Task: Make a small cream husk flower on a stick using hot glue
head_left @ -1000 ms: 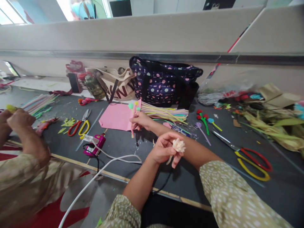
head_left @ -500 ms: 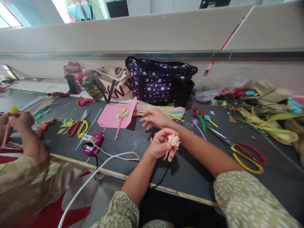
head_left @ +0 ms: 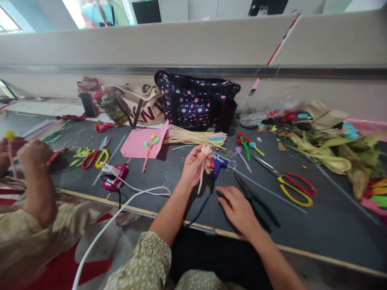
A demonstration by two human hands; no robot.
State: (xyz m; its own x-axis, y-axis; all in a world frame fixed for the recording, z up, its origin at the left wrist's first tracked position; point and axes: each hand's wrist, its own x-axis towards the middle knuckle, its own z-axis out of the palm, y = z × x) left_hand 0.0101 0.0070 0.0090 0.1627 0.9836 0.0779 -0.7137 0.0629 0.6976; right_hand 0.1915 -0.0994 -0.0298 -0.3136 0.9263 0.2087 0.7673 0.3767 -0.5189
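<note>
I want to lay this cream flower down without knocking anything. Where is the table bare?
Bare dark table lies at the near right, between the red-and-yellow scissors and the table's front edge. A smaller gap sits between the pink glue gun and left hand. The far strip by the bags is crowded.

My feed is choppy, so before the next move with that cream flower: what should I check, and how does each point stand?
1. Cream flower secure in the left hand: ok, pinched at the stem just below the head, lifted off the table.
2. Right hand free: ok, palm down on the table, holding nothing.
3. Green-handled pliers within reach: ok, right beside the right hand.
4. Blue glue gun within reach: ok, lying just beyond the flower.
5. Glue gun hot: cannot tell.
6. Black cord clear of the arms: not ok, it runs close beside the left forearm.
</note>
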